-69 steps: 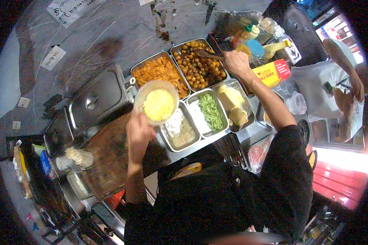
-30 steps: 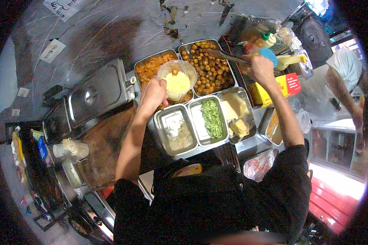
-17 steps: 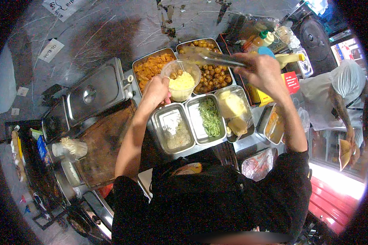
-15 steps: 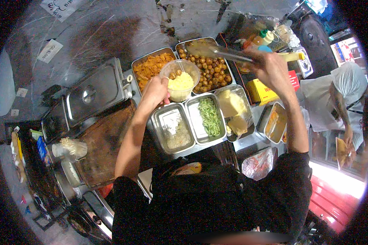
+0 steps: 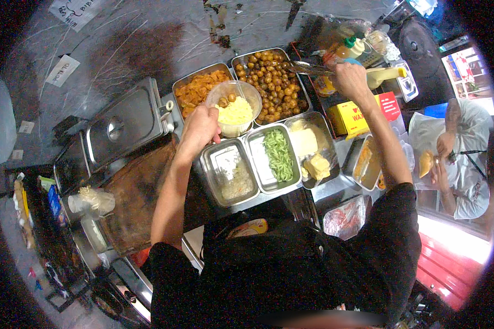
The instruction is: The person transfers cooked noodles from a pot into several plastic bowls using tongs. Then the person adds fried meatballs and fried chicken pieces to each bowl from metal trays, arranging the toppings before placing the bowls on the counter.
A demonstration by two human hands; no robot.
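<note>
My left hand (image 5: pixel 200 130) grips the rim of a clear plastic bowl (image 5: pixel 248 122) tilted over the trays. Shredded yellow food (image 5: pixel 234 114) and a few small brown baby potatoes (image 5: pixel 231 97) lie in it. My right hand (image 5: pixel 350 82) is closed round a long metal serving utensil (image 5: pixel 312 69). Its tip reaches the right side of a steel tray (image 5: pixel 307 104) full of glazed baby potatoes (image 5: pixel 274 82); blur hides the tip's exact shape. Left of that, partly behind the bowl, a second tray (image 5: pixel 175 92) holds orange chunks (image 5: pixel 204 85).
Nearer me stand trays with pale shreds (image 5: pixel 239 185), green cucumber strips (image 5: pixel 278 156) and yellow blocks (image 5: pixel 315 165). A yellow-red box (image 5: pixel 348 118) and squeeze bottles (image 5: pixel 357 46) are right. Lidded steel pans (image 5: pixel 121 129) and a brown board (image 5: pixel 140 192) lie left. A co-worker (image 5: pixel 455 153) handles food at right.
The utensil's head has moved from the potato tray's far left to its right edge. My right hand has shifted slightly up and left. The co-worker now has both hands at the food.
</note>
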